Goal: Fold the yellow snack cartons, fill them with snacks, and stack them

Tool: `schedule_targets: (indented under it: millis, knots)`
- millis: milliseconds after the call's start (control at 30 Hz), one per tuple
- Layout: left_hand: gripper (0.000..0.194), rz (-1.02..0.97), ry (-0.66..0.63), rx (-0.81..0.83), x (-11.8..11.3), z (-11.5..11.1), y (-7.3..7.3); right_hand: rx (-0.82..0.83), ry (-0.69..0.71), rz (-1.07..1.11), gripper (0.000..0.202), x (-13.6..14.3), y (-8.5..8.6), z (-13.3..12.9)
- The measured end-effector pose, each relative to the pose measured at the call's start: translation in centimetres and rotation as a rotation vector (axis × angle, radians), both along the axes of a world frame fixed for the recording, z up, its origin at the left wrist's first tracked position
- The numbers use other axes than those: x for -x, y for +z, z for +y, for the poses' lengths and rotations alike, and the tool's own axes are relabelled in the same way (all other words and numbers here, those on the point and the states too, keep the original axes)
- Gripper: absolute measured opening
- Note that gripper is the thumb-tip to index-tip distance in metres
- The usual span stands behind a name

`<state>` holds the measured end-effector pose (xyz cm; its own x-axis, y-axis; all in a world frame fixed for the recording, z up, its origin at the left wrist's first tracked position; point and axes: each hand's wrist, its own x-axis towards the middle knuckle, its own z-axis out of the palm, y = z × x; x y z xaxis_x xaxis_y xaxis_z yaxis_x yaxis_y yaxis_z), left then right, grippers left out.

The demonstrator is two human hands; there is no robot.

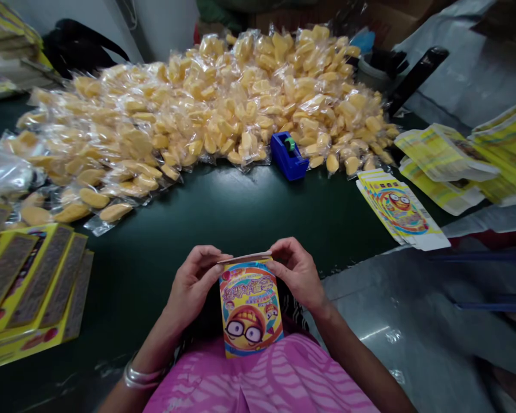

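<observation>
The cartoon-printed box (251,310) stands upright against the pink clothing (258,378), at the near edge of the worktop (223,206). Left hand (195,281) and right hand (298,275) pinch its top corners, fingers bent. Beyond lies a blue tape dispenser (289,158).

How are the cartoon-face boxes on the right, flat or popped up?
Flat: the cartoon-face boxes lie fanned over one another like cards, no sides standing up.

Glossy dark green table (258,212).
</observation>
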<state>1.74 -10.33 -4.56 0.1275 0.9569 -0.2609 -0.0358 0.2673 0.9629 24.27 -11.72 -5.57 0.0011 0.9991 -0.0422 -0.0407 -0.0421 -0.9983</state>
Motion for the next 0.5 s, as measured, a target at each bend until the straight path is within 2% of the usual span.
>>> schedule_targets:
  millis: [100,200,367,500]
  knots:
    - [0.021,0.108,-0.126,-0.025,0.6,0.2,0.6,-0.050,0.073,-0.037,0.017,-0.4,0.0,-0.1]
    - [0.022,0.100,-0.206,0.009,0.7,0.2,1.3,-0.069,0.119,-0.042,0.018,-0.9,0.1,-0.4]
    - [0.028,0.088,-0.066,0.013,-1.3,0.1,1.9,0.036,0.111,0.079,0.023,-0.9,0.6,-0.8]
    - [0.026,0.127,-0.122,0.010,-2.3,1.1,2.4,0.076,0.115,0.062,0.019,-0.6,1.6,-0.2]
